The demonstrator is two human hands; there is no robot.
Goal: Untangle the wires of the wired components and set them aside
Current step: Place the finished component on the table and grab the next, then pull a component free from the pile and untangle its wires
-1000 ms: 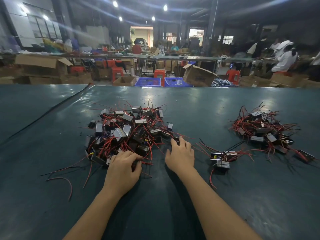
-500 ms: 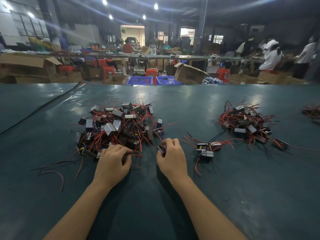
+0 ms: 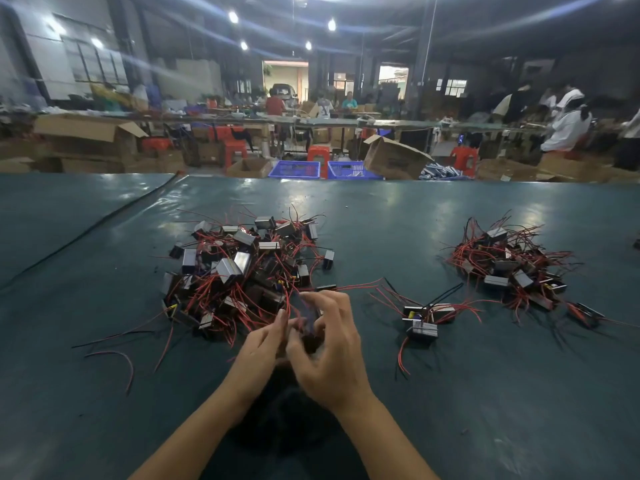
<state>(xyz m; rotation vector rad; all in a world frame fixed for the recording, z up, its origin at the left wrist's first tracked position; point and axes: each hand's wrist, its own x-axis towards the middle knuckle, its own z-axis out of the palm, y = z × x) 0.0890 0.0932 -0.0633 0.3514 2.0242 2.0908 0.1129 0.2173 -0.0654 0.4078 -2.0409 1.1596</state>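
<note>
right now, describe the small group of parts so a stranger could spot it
On the green table, look between the large tangled pile and the right pile. The small group lies closer to the camera, apart from both: only a few parts.

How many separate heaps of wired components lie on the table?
3: large heap left of centre, second heap far right, small cluster between them; the frame edge may hide more.

Dim factory hall. Two blue crates [image 3: 294, 169] on the floor just beyond the green table [image 3: 450, 393]; a tipped cardboard box [image 3: 394, 157] right of them, red stools [image 3: 317, 153] behind, long workbenches [image 3: 381, 123] farther back, ceiling lamps [image 3: 233, 17] overhead, possibly an open doorway [image 3: 285, 77] beyond.
</note>
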